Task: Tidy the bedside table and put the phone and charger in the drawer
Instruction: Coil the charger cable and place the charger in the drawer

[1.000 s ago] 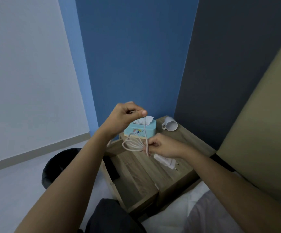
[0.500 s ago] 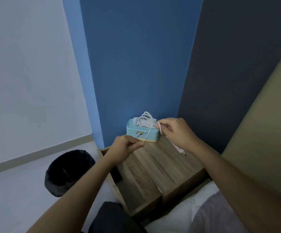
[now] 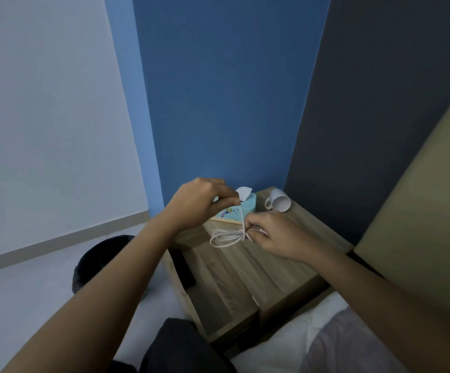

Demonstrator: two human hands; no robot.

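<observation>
Above the wooden bedside table [image 3: 234,275] both hands work a white charger cable [image 3: 223,237]. My right hand [image 3: 275,235] pinches the looped bundle at its middle, the loops sticking out to the left. My left hand [image 3: 197,201] holds the free strand, pulled up taut from the bundle. The charger's plug is hidden behind my right hand. A dark phone [image 3: 184,267] lies in the open drawer [image 3: 175,278] on the table's left side, partly covered by my left forearm.
A light-blue tissue box [image 3: 234,212] and a white mug [image 3: 279,200] lying on its side sit at the table's back, against the blue wall. A black waste bin [image 3: 94,259] stands on the floor to the left. White bedding [image 3: 285,343] lies at lower right.
My right hand brought the bundle down from near the tissue box to over the table's middle. My left hand rose and pulls the free strand upward. The mug is back in sight.
</observation>
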